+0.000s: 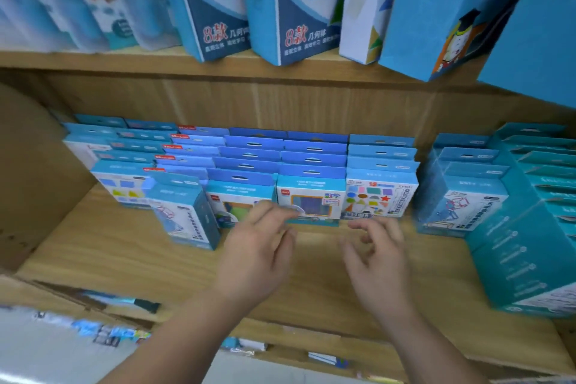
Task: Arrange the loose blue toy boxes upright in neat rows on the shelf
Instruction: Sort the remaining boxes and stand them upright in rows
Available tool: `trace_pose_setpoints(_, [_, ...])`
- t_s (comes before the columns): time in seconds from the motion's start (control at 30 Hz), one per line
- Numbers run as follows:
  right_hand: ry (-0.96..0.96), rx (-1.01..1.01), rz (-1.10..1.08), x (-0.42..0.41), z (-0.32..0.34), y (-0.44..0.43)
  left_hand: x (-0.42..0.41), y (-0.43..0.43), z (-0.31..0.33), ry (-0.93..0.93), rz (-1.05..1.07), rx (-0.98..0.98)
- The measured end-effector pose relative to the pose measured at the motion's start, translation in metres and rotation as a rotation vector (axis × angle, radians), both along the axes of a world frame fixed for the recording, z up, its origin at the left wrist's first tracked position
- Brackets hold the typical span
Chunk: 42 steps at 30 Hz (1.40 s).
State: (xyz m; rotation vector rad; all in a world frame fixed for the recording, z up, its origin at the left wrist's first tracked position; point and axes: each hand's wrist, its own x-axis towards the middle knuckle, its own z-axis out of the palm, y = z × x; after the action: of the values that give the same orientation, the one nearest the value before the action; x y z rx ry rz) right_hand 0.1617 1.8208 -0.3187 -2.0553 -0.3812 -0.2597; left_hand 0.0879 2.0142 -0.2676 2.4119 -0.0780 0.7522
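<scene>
Plainly, as I read it, the 1 skewed blue box [187, 212] stands upright on the shelf [124, 256] just left of the left hand [258, 246], turned off the line of the rows [311, 162], so that hand is nearer; both it and the right hand [377, 256] hover loosely spread, gripping nothing.

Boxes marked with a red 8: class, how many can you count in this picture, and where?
2. Both stand on the upper shelf: the left box and the right box, side by side near the middle. The blurred boxes further left may hide more.
</scene>
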Motion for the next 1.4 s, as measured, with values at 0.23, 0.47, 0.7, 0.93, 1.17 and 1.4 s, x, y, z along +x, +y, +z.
trace_pose_setpoints(0.23, [0.131,0.039,0.352,-0.036,0.026,0.121,-0.057,0.126,-0.007,-0.159,0.513,-0.017])
trace_pose_setpoints(0.47, [0.279,-0.027,0.454,-0.062,0.026,0.197,-0.077,0.165,-0.023,0.253,0.367,-0.502])
trace_pose_setpoints(0.7, [0.294,0.026,0.33,-0.073,0.027,0.194,-0.085,0.154,-0.03,0.173,0.274,-0.487])
trace_pose_setpoints(0.93, [0.26,-0.006,0.079,-0.077,0.025,0.133,-0.072,0.105,-0.041,0.042,0.171,-0.376])
trace_pose_setpoints(1.17, [0.239,-0.06,-0.189,-0.066,0.024,0.046,-0.024,0.027,-0.039,0.086,-0.002,-0.26])
trace_pose_setpoints(1.4, [0.16,-0.119,-0.339,-0.036,0.027,-0.041,0.034,-0.058,-0.037,0.227,-0.114,-0.237])
